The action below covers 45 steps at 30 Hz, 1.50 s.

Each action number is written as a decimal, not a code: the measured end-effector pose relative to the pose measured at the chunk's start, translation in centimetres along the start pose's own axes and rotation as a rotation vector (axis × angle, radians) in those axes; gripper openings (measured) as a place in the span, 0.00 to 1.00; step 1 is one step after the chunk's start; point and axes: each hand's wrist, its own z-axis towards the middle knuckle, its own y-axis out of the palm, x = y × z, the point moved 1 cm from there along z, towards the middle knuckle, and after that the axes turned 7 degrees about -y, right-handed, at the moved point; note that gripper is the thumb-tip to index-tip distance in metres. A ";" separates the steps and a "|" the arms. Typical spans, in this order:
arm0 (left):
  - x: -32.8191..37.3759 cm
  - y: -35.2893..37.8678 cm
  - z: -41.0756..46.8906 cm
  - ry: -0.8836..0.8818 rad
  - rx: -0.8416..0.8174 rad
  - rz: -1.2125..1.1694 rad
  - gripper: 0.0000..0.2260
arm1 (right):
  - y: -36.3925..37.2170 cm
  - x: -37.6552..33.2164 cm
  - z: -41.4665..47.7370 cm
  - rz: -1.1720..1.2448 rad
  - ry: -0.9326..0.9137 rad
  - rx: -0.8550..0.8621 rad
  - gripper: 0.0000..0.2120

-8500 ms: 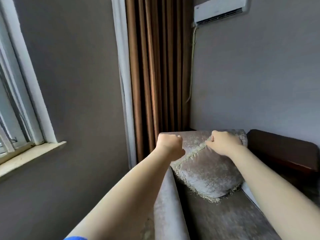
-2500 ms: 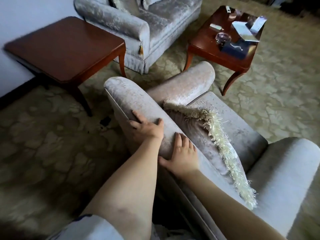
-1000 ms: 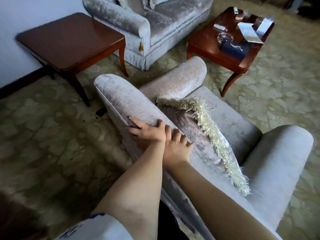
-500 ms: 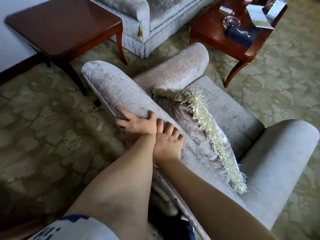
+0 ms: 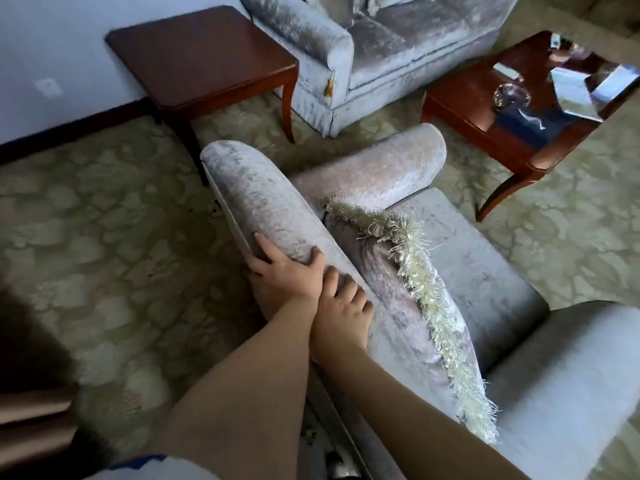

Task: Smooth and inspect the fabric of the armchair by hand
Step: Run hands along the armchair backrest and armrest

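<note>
here, hands (image 5: 287, 275) meet on armchair (image 5: 256, 199) edge.

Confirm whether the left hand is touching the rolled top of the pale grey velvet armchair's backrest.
Touching. The head view shows the left hand wrapped over the pale grey velvet backrest, thumb on top, fingers against its rear edge, no gap.

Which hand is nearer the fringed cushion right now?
Right. The right hand lies on the backrest close beside the fringed cushion; the left hand grips the backrest's rear edge, farther away.
</note>
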 end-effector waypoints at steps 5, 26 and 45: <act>-0.1 0.5 -1.7 0.005 -0.016 -0.036 0.46 | -0.2 1.8 -1.0 -0.005 -0.019 -0.010 0.36; 0.9 -2.5 3.3 1.038 -0.231 0.660 0.32 | 0.4 1.3 -2.3 0.064 0.080 0.148 0.42; 2.0 -1.2 5.4 1.423 -0.171 0.612 0.26 | 0.0 1.0 -2.0 0.128 0.145 0.156 0.39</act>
